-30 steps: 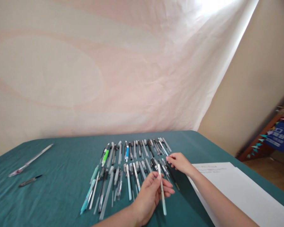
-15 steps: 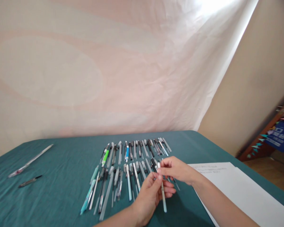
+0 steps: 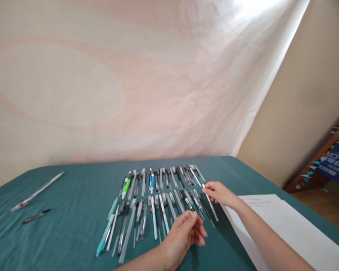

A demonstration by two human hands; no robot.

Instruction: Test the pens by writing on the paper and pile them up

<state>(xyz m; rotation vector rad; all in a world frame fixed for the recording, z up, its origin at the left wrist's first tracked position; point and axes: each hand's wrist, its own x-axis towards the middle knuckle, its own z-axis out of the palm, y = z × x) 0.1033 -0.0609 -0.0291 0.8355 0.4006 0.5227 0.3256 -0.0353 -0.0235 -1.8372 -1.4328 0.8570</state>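
Head view: my right hand (image 3: pixel 220 194) pinches the far end of a white pen (image 3: pixel 210 203), fingers closed on it; the pen slants down toward the near side and sits at the right edge of the pen rows (image 3: pixel 158 199), its near tip low, at or just above the worktop (image 3: pixel 73 210), cannot tell which. My left hand (image 3: pixel 183 235) is near and left of it, holding nothing, fingers loosely curled and partly spread, hovering over the near ends of the near row. Pens lie in two rows, far and near, mostly parallel. A sheet of white paper (image 3: pixel 285 229) lies right of my right forearm. Far left on the green cloth: a long clear pen (image 3: pixel 36 192) and a short dark one (image 3: pixel 35 216), well apart from the rows.
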